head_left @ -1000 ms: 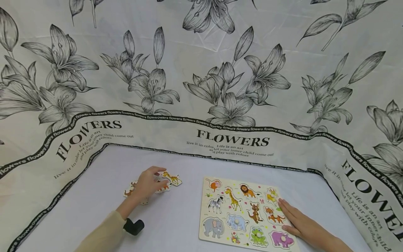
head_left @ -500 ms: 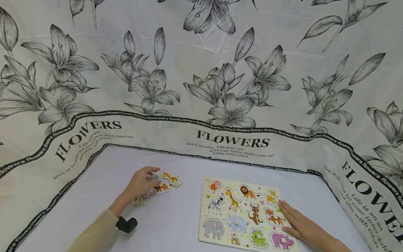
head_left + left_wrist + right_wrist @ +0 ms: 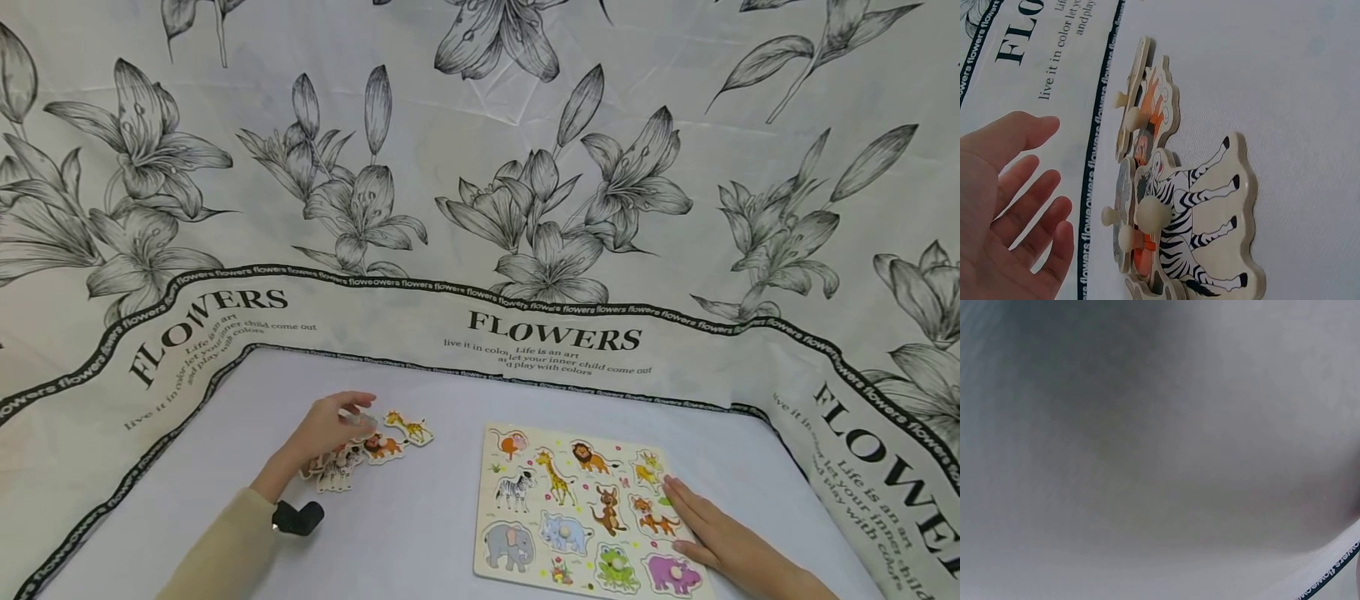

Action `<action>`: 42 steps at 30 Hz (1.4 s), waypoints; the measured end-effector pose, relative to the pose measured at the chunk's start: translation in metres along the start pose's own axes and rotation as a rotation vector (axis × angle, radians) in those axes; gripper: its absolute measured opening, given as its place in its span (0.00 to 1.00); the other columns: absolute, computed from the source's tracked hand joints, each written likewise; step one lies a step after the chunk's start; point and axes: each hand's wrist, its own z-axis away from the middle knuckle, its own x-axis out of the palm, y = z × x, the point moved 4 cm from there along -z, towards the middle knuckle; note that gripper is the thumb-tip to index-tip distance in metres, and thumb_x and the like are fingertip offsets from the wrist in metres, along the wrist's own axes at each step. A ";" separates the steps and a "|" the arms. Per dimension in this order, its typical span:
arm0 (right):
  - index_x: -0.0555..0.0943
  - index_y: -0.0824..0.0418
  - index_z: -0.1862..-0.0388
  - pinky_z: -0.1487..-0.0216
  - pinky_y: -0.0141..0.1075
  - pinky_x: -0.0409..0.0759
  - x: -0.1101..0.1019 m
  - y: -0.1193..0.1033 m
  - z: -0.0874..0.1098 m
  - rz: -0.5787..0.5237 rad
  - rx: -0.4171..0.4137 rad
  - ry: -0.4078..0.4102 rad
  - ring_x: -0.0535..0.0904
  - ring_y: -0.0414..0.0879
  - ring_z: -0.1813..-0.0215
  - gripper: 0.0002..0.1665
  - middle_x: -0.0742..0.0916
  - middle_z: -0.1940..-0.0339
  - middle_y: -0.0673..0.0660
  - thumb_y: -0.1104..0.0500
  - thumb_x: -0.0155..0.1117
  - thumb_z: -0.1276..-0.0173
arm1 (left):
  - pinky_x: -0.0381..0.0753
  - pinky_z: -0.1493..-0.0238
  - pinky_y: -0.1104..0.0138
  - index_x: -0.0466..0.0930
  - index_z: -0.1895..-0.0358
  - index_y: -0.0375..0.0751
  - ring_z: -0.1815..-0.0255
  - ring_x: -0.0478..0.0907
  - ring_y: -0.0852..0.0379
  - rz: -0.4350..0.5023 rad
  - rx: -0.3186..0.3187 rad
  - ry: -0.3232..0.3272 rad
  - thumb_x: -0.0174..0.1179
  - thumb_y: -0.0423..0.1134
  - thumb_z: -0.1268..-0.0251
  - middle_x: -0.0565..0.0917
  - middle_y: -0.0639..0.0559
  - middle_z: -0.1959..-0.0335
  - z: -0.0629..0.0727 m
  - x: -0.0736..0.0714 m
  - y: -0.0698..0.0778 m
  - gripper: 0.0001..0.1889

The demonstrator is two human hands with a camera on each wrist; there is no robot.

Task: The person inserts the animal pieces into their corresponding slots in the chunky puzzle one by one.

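Observation:
My left hand (image 3: pixel 322 429) hovers over a cluster of wooden animal puzzle pieces, fingers loosely bent and holding nothing. In the left wrist view, the palm and fingers (image 3: pixel 1029 206) stand apart from the knobbed pieces. A zebra piece (image 3: pixel 1197 219) lies nearest, beside an elephant-grey piece (image 3: pixel 1121 194) and a red-and-orange one. Behind them are a lion piece (image 3: pixel 385 447) and a giraffe piece (image 3: pixel 408 427). My right hand (image 3: pixel 727 533) rests with straight fingers on the right edge of a wooden puzzle board (image 3: pixel 553 437). Frog (image 3: pixel 617 565), hippo (image 3: pixel 673 573) and rhino (image 3: pixel 564 531) pieces with knobs sit in the board.
White cloth (image 3: pixel 427 517) covers the table between the pieces and the board. A flower-printed curtain (image 3: pixel 480 208) rises behind and at both sides. A black device (image 3: pixel 298 518) is worn at my left wrist. The right wrist view is mostly blurred grey.
My left hand has drawn back to the left from beside the giraffe piece, uncovering the lion and zebra pieces. My right hand and the board have stayed put.

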 end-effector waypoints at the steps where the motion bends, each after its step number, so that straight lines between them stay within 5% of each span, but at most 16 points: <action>1: 0.54 0.62 0.24 0.43 0.05 0.31 0.000 0.000 0.000 -0.006 0.010 -0.001 0.29 0.10 0.33 0.43 0.58 0.21 0.50 0.43 0.54 0.29 | 0.79 0.53 0.60 0.75 0.40 0.34 0.50 0.76 0.47 -0.003 0.004 -0.004 0.66 0.37 0.41 0.80 0.38 0.44 -0.001 -0.001 -0.002 0.25; 19: 0.54 0.61 0.24 0.45 0.04 0.31 0.002 0.000 0.001 -0.063 0.081 -0.043 0.30 0.08 0.35 0.44 0.60 0.22 0.55 0.40 0.52 0.30 | 0.78 0.55 0.59 0.73 0.38 0.36 0.50 0.76 0.47 -0.044 -0.119 -0.062 0.65 0.43 0.39 0.80 0.39 0.46 -0.007 -0.007 -0.026 0.27; 42: 0.53 0.60 0.23 0.45 0.04 0.31 0.003 0.002 0.000 -0.084 0.102 -0.059 0.30 0.07 0.35 0.45 0.60 0.22 0.56 0.39 0.53 0.30 | 0.75 0.55 0.61 0.80 0.46 0.37 0.57 0.76 0.53 -0.119 -0.140 -0.021 0.66 0.45 0.40 0.83 0.45 0.55 -0.011 -0.008 -0.052 0.21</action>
